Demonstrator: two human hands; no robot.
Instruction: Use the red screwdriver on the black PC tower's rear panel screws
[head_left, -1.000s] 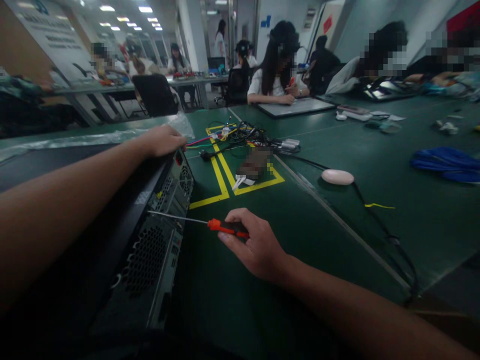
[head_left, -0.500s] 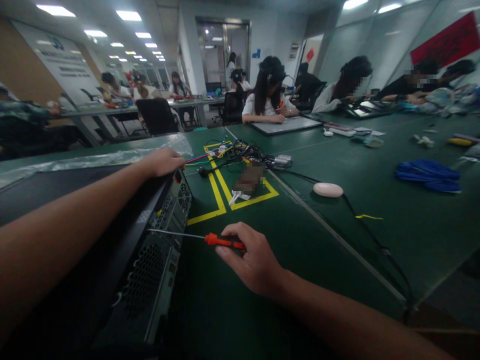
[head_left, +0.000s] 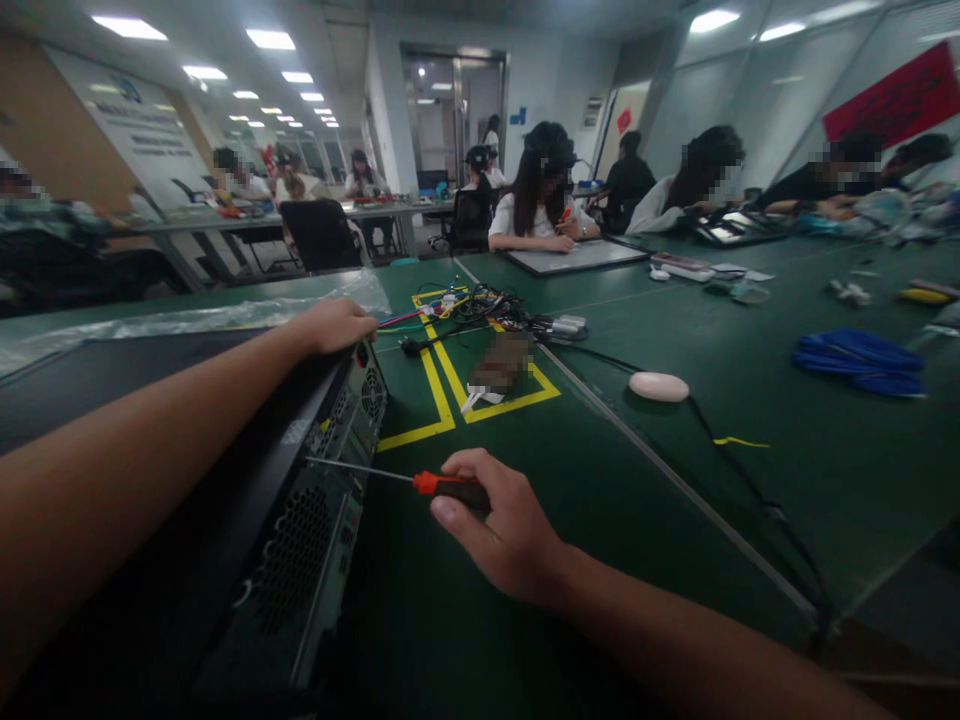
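Note:
A black desktop computer case [head_left: 225,545] lies at the left, its vented metal rear panel facing right. My left hand [head_left: 336,326] is on the far rear corner of the case, with its fingers bent over the edge and partly hidden. In my right hand [head_left: 510,520] is a screwdriver [head_left: 427,485], gripped by its orange and black handle. The long thin shaft points left. Its tip meets the rear edge of the case, just above the honeycomb vent; whether it sits in a screw is too small to tell.
Beyond the case lie tangled cables [head_left: 491,300] and a blurred brown object [head_left: 501,365] inside yellow tape [head_left: 517,408]. A pale oval object [head_left: 658,387] lies beside a black cord. Blue cloth-like material [head_left: 859,362] is at the right. Co-workers sit across the green table [head_left: 645,560].
The screwdriver handle has turned in my right hand: more black and less orange shows. Its tip stays at the case edge. My left hand keeps its place; the view has shifted slightly.

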